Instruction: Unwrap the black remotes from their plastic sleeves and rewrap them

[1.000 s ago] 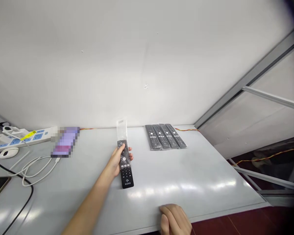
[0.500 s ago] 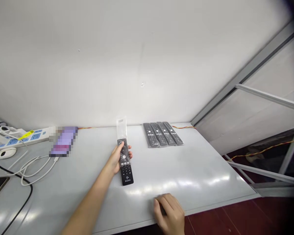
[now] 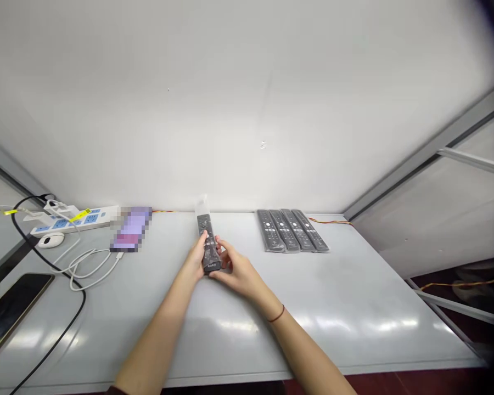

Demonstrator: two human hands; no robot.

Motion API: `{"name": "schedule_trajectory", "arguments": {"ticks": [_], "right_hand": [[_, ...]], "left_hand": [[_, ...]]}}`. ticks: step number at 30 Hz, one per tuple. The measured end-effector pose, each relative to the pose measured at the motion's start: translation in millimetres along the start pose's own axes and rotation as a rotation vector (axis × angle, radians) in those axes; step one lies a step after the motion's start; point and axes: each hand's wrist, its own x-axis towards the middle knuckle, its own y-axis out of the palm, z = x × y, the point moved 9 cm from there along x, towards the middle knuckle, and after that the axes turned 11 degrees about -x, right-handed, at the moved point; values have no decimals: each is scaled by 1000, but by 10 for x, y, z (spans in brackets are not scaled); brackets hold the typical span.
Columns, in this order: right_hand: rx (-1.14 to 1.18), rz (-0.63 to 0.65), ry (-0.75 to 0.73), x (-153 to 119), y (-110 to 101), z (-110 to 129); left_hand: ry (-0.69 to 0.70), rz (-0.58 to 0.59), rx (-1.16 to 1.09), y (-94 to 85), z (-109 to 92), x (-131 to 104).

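A black remote control [image 3: 209,249] sits most of the way inside a clear plastic sleeve [image 3: 202,204], whose loose end stands up beyond the remote's far tip. My left hand [image 3: 197,257] is closed around the remote and sleeve from the left, thumb on top of the buttons. From the right, my right hand [image 3: 237,270] grips the near end, its thumb at the bottom edge and its fingers bent along the side. To the right, several sleeved remotes [image 3: 288,230] lie side by side on the grey table [image 3: 346,307].
At the left are a white power strip [image 3: 102,215], a blurred-out phone [image 3: 132,230] on a white cable [image 3: 94,286], a white oval object [image 3: 51,240], a black cable [image 3: 82,307] and a dark phone [image 3: 18,307]. A pale wall [image 3: 230,109] rises behind the table.
My right hand has come up from the table's front edge to the remote's near end. The remote, earlier partly sticking out, is now deeper in the sleeve. The view has shifted left.
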Motion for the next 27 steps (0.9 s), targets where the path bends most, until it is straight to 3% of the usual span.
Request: {"name": "schedule_trajectory", "arguments": {"ticks": [7, 13, 20, 27], "right_hand": [[158, -125, 31, -14, -55, -151], [278, -183, 88, -71, -134, -317], [287, -113, -16, -146, 48, -55], [236, -273, -7, -174, -13, -52]], "left_hand": [[196, 54, 97, 143, 74, -97], [43, 100, 13, 258, 165, -129], [139, 65, -186, 121, -174, -43], [49, -7, -142, 78, -71, -112]]}}
